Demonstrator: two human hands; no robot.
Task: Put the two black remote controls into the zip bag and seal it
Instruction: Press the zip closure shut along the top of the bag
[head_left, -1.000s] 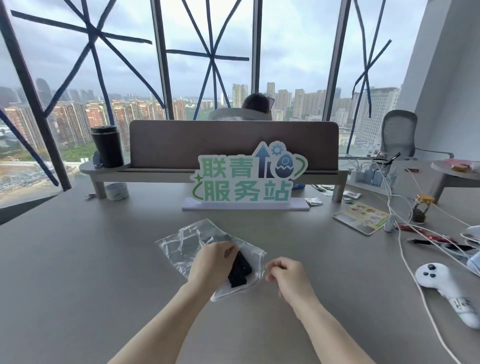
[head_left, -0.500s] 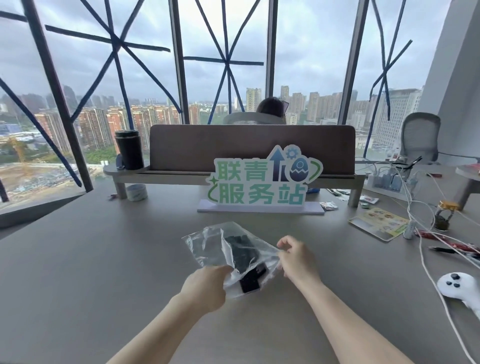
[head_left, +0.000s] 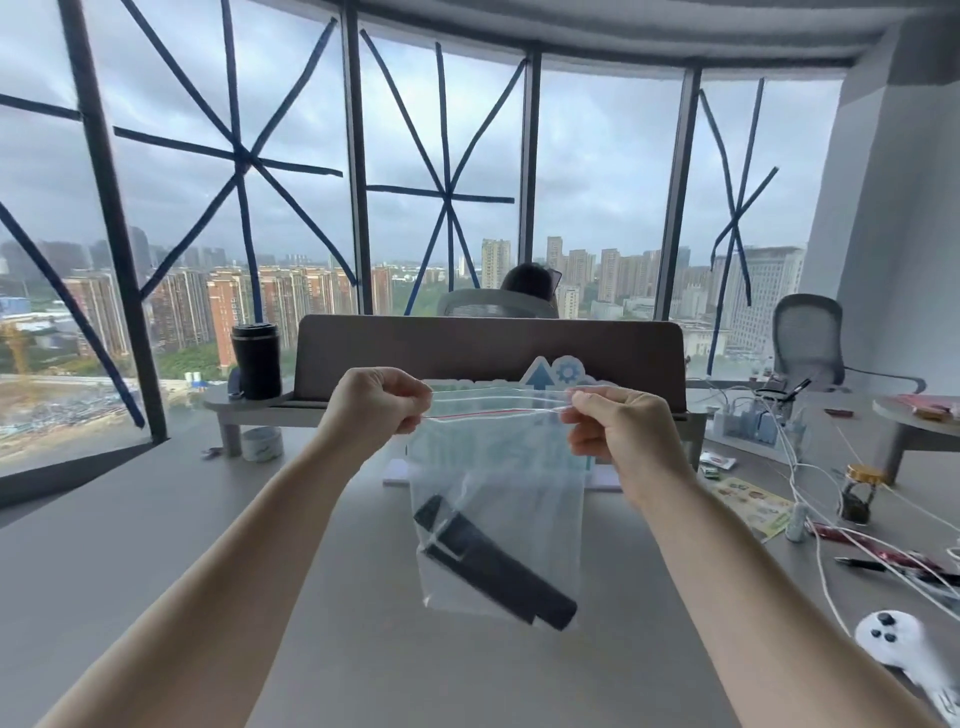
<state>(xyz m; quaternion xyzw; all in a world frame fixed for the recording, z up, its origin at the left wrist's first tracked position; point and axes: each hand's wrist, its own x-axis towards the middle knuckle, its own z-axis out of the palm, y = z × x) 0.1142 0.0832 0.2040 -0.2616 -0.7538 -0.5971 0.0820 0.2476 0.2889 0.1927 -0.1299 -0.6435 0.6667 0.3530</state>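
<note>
Zip bag (head_left: 498, 467) held in air above grey desk (head_left: 130, 545), clear of surface. Left hand (head_left: 376, 400) pinches top left corner of bag; right hand (head_left: 615, 421) pinches top right corner; red seal strip taut between them. Two black remote controls (head_left: 493, 564) lie side by side at bag bottom, tilted down to right. Far: brown divider panel (head_left: 467, 343), black tumbler (head_left: 256, 353) on shelf at left, taped windows (head_left: 441, 197). Right: white cables (head_left: 810, 499), white controller (head_left: 893, 644) at near right.

no readable text; sign (head_left: 553, 371) mostly hidden behind bag (head_left: 498, 467)
</note>
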